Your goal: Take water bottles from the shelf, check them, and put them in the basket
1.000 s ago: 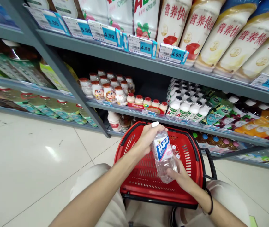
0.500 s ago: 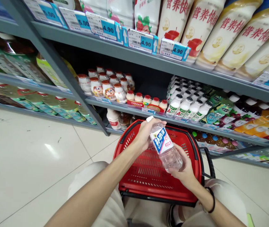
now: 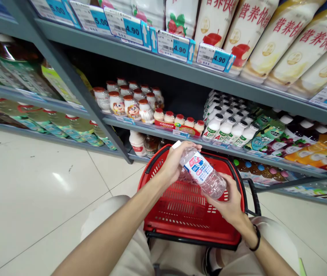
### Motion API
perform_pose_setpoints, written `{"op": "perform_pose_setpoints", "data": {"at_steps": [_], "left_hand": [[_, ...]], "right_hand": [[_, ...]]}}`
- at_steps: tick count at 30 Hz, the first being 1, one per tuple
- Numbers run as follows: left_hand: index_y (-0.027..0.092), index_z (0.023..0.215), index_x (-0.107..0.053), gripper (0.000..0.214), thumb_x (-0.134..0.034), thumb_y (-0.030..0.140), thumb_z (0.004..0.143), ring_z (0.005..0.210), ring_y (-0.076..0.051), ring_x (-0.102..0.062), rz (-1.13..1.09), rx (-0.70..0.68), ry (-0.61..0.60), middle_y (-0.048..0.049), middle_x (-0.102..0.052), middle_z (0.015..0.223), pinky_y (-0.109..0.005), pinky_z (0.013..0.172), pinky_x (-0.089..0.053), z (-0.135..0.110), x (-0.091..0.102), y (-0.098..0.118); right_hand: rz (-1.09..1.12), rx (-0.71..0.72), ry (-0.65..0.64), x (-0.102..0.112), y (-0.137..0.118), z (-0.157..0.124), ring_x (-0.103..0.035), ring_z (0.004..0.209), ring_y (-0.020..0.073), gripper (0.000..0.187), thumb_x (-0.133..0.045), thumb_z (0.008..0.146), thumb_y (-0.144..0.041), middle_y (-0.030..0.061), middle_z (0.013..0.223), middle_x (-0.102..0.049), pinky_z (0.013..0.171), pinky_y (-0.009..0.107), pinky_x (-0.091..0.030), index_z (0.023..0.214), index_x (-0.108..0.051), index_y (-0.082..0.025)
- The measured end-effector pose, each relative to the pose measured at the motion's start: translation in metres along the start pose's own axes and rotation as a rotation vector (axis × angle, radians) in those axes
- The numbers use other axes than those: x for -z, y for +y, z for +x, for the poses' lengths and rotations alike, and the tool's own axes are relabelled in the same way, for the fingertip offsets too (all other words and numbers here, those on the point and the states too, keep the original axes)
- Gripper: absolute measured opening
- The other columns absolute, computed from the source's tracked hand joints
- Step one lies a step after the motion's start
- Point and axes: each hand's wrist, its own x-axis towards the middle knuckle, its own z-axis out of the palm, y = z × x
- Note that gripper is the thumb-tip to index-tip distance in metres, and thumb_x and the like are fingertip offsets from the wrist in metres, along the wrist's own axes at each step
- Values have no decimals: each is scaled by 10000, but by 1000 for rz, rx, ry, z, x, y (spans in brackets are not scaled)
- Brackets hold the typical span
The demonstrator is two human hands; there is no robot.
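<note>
Grey store shelving [image 3: 163,67] stocked with drinks rises over a pale tiled floor [image 3: 37,199]. Against its lowest level, between the person's knees, stands a red basket [image 3: 175,226] with slotted walls and a black-trimmed rim. Above the basket's interior, a clear bottle [image 3: 198,166] is held tilted, its capped end toward the upper left, its printed label facing up. The left hand [image 3: 176,161] is wrapped round the bottle's shoulder; the right hand [image 3: 231,203] cups its base between thumb and fingers. A black band [image 3: 258,237] circles the right wrist. The smallest piece is the white cap [image 3: 176,145], just beyond the left thumb side.
</note>
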Motion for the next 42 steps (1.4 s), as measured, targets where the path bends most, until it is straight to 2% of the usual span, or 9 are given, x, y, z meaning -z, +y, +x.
{"op": "perform_pose_setpoints", "data": {"at_steps": [4, 7, 10, 14, 20, 24, 33, 37, 42], "left_hand": [[142, 831, -734, 254, -782, 332, 669, 933, -225, -705, -12, -50, -59, -79, -781, 961, -324, 905, -515, -1, 0, -1], [142, 938, -750, 291, -752, 318, 705, 1034, -248, -692, 6, -65, -117, -90, -771, 1065, -341, 948, -495, -1, 1, -2], [146, 1004, -746, 332, -743, 307, 714, 1048, -248, -676, 15, -71, -126, -91, -762, 1108, -332, 913, -489, -2, 1, -3], [134, 1091, -727, 408, -737, 282, 711, 1033, -233, -659, 0, -55, -123, -93, -753, 1122, -315, 882, -485, -3, -1, -5], [163, 1128, -722, 392, -773, 280, 757, 968, -187, -645, 8, -62, -169, -61, -737, 1094, -269, 839, -483, -1, -3, -10], [172, 1118, -740, 386, -814, 303, 762, 930, -175, -641, 81, -67, -162, -60, -732, 1072, -249, 779, -480, -2, -6, -11], [167, 1206, -726, 485, -833, 342, 766, 837, -150, -627, 130, -80, -126, -59, -737, 1013, -238, 723, -486, -6, -8, -10], [163, 1138, -747, 455, -853, 374, 749, 831, -134, -623, 115, -92, -106, -60, -738, 1046, -225, 725, -497, -5, -8, -14], [148, 1054, -748, 498, -861, 495, 716, 701, -127, -602, 152, -62, -2, -41, -724, 877, -238, 635, -485, -1, -5, -20]], "right_hand": [[331, -258, -69, -6, -6, 1, -647, 1167, 275, 654, -853, 776, -351, 126, 1303, -635, 1000, 407, -549, 1336, -540, -223], [604, -439, -102, -10, -13, 3, -707, 833, 223, 567, -809, 809, -481, 96, 1042, -712, 657, 311, -594, 1256, -586, -211], [789, -564, -159, -12, -18, 5, -664, 631, 203, 534, -766, 825, -570, 75, 851, -701, 417, 250, -466, 1172, -622, -189], [941, -677, -194, -11, -23, 9, -657, 578, 187, 496, -700, 856, -631, 80, 776, -696, 404, 226, -443, 1010, -659, -161], [1088, -898, -342, -6, -29, 17, -619, 442, 164, 706, -516, 835, -822, 82, 689, -697, 354, 204, -367, 951, -683, -146], [1123, -937, -374, -5, -25, 17, -609, 394, 176, 766, -417, 838, -855, 79, 632, -683, 335, 208, -332, 886, -688, -140], [1122, -960, -318, -7, -16, 12, -564, 355, 179, 882, -288, 895, -819, 66, 571, -665, 309, 224, -303, 1180, -670, -77], [1122, -923, -327, -5, -13, 12, -566, 336, 193, 918, -234, 897, -847, 80, 535, -656, 308, 222, -269, 1106, -699, -83], [1047, -862, -307, 1, -17, 19, -592, 385, 195, 963, -208, 865, -885, 95, 489, -623, 376, 235, -321, 912, -746, -89]]}}
